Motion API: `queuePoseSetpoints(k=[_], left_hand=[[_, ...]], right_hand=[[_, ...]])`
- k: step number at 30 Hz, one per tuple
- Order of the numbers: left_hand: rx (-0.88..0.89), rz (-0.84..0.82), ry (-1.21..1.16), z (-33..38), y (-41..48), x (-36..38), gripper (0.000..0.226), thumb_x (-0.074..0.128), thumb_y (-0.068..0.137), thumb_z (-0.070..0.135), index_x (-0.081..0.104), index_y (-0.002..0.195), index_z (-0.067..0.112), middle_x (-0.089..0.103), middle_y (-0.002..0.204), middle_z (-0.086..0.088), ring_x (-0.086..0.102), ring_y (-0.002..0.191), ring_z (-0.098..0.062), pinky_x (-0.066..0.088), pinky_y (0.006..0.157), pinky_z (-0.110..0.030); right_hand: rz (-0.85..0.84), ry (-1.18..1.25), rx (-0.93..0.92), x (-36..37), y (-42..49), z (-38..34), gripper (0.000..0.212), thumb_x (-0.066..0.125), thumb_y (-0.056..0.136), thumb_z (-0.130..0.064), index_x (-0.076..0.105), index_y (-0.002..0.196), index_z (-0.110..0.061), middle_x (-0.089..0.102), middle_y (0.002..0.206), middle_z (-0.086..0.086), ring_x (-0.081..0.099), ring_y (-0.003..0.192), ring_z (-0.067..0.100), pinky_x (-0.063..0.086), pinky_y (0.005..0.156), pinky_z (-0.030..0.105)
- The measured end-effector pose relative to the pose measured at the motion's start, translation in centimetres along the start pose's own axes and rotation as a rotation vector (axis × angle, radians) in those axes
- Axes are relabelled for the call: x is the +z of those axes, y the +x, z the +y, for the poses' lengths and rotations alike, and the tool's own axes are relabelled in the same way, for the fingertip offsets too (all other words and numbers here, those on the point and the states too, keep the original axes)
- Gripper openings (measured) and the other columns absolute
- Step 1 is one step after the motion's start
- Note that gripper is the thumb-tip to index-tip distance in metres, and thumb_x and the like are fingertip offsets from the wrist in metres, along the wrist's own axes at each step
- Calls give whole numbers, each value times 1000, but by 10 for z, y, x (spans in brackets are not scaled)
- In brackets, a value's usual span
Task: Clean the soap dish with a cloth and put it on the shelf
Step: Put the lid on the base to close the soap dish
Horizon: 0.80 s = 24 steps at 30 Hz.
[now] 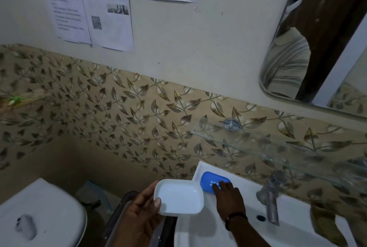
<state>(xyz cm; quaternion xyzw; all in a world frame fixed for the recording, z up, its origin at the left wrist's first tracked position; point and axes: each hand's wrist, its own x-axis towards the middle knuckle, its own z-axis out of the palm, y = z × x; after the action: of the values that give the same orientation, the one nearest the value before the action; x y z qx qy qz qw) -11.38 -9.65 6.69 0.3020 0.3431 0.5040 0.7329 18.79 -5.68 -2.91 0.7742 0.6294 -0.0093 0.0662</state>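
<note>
Holding white soap dish tray in left hand, thumb over rim; right hand fingers laid on blue drainer insert, lengthwise along sink ledge. Glass shelf up-right, nearer right hand; cloth far right.

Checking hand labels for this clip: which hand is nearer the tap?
Right. The right hand rests on the blue tray just left of the tap; the left hand holds the white dish farther left.

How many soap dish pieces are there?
2. The white tray is held by the left hand; the blue piece lies on the sink under the right hand. None seem hidden.
</note>
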Motion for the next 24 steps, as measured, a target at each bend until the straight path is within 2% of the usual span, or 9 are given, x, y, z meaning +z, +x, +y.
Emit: queuePoseSetpoints(k=[3, 6, 9, 11, 13, 14, 20, 22, 24], left_hand=[[-21, 48, -6, -1, 0, -3, 43, 69, 75, 15, 72, 118, 18, 77, 116, -8, 72, 105, -28, 63, 67, -35], [-31, 77, -18, -1, 2, -3, 43, 68, 78, 21, 70, 121, 22, 77, 117, -5, 72, 108, -29, 64, 70, -37], [-18, 58, -9, -3, 3, 2, 35, 64, 83, 21, 71, 117, 24, 80, 108, 1, 77, 93, -18, 63, 65, -35], [-6, 46, 3, -4, 4, 5, 30, 63, 86, 21, 70, 115, 25, 81, 103, 6, 78, 89, -13, 63, 64, -33], [11, 44, 18, -7, 8, 9, 31, 64, 83, 22, 71, 113, 25, 81, 101, 6, 78, 88, -12, 62, 62, -31], [12, 42, 21, -9, 9, 11, 32, 65, 81, 23, 71, 113, 25, 81, 102, 5, 77, 88, -11, 62, 61, -31], [-32, -21, 5, -20, 11, 24, 30, 67, 80, 25, 77, 106, 31, 79, 111, 1, 76, 96, -14, 62, 67, -34], [-53, -54, 4, -23, 11, 29, 30, 67, 80, 24, 77, 106, 33, 78, 113, 2, 76, 97, -15, 62, 67, -34], [-73, -75, -6, -24, 10, 34, 34, 68, 80, 24, 75, 113, 30, 77, 118, 0, 74, 103, -20, 62, 69, -37]], right_hand=[[4, -27, -7, -7, 0, 0, 55, 35, 99, -17, 34, 153, -30, 40, 157, 1, 34, 144, 27, 31, 114, 42], [140, 63, -15, -29, -5, 1, 50, 37, 100, -23, 42, 148, -33, 60, 136, -5, 55, 124, 21, 42, 101, 35], [437, 446, -75, -57, -22, 1, 45, 47, 102, -17, 51, 145, -27, 67, 126, -3, 63, 112, 19, 50, 93, 35], [619, 755, -105, -79, -35, 0, 38, 46, 103, -19, 58, 138, -29, 65, 120, -10, 61, 107, 9, 48, 90, 27], [740, 924, -165, -108, -49, -2, 32, 43, 103, -23, 63, 125, -33, 63, 110, -16, 61, 102, 2, 44, 85, 17], [767, 974, -194, -122, -57, -4, 29, 43, 103, -23, 65, 118, -34, 63, 107, -17, 62, 102, 4, 44, 84, 16], [777, 1089, -220, -167, -90, -15, 25, 41, 103, -33, 65, 107, -35, 67, 104, -14, 66, 99, 12, 49, 84, 22], [711, 1089, -211, -171, -95, -18, 23, 43, 103, -33, 66, 104, -32, 69, 103, -13, 66, 99, 11, 50, 83, 23], [598, 1030, -194, -167, -98, -22, 21, 47, 105, -25, 66, 100, -27, 68, 100, -12, 65, 95, 10, 51, 82, 28]])
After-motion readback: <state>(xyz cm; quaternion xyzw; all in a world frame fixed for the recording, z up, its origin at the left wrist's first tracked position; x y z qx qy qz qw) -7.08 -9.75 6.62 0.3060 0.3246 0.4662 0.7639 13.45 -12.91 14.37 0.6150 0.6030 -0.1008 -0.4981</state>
